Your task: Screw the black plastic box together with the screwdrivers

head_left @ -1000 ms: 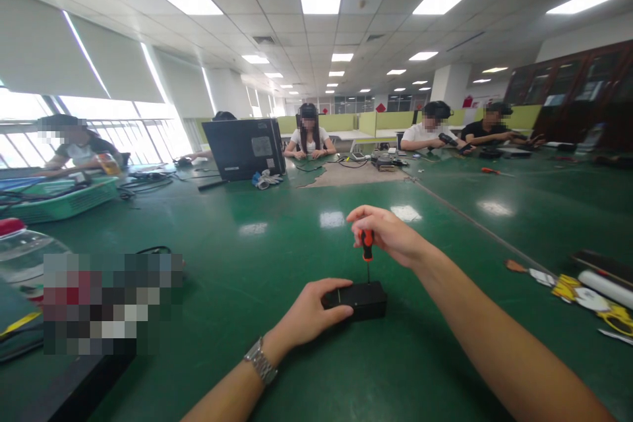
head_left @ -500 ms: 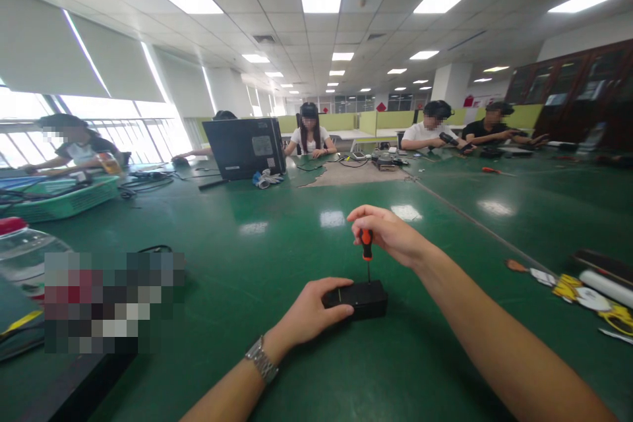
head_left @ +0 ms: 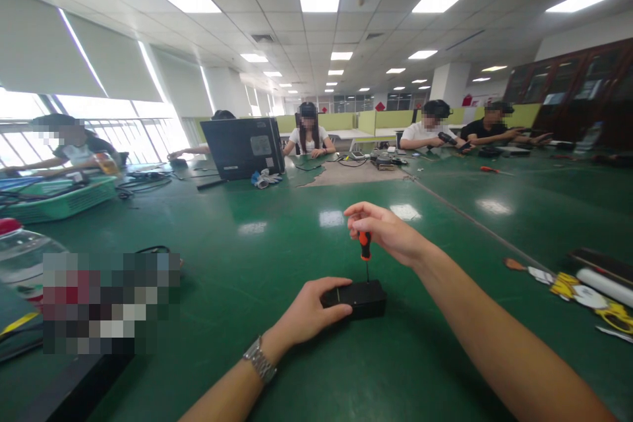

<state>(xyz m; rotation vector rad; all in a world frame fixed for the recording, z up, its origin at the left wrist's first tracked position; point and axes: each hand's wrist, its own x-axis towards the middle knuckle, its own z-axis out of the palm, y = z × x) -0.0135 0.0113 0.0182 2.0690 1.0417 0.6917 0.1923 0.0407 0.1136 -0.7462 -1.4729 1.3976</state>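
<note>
A black rectangular box (head_left: 368, 301) lies on the green tabletop, its long side running roughly left to right. My left hand (head_left: 312, 306) grips its left end, thumb on the near side and fingers on the far side. Above the box, my right hand (head_left: 383, 227) is closed around the top of a screwdriver (head_left: 364, 247) with an orange and black handle. The screwdriver stands nearly upright, its thin shaft meeting the box's top face right of the middle. Whatever lies under the tip is too small to make out.
A black computer case (head_left: 242, 148) stands beyond, with gloves (head_left: 266, 178) before it. A green basket (head_left: 64, 201) and a red-capped bottle (head_left: 24, 254) are at left. Yellow-handled tools (head_left: 566, 285) lie at right, another screwdriver (head_left: 490, 170) farther off. Several people sit around the table.
My right fingers have shifted slightly on the screwdriver handle. The box, the screwdriver and my left hand keep their places; the whole view has drifted a little.
</note>
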